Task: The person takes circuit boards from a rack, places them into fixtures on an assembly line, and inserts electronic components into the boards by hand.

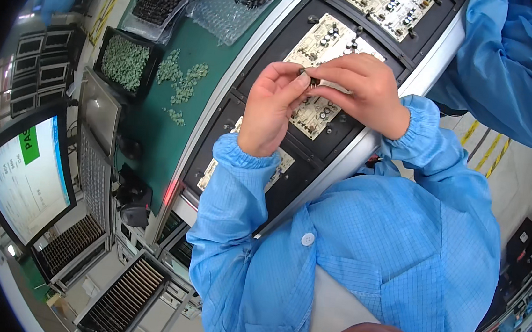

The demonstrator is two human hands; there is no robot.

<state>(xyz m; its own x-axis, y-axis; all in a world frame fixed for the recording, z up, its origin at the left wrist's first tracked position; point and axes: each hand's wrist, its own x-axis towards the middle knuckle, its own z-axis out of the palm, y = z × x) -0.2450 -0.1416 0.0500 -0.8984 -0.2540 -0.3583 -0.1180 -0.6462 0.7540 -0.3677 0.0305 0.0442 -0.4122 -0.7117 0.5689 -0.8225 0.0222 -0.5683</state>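
Small dark component [314,81], its outline mostly hidden, is held over a pale circuit board [305,47]. At left, loose green pieces [189,82] look too small to identify; next, the left hand [270,105] pinches the component, the right hand [370,90] clamped on it too, covering part of the board; rightmost, a co-worker's sleeve [512,74] is cut off.

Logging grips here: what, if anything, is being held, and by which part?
The left hand and right hand pinch a small dark component; which part, I cannot tell.
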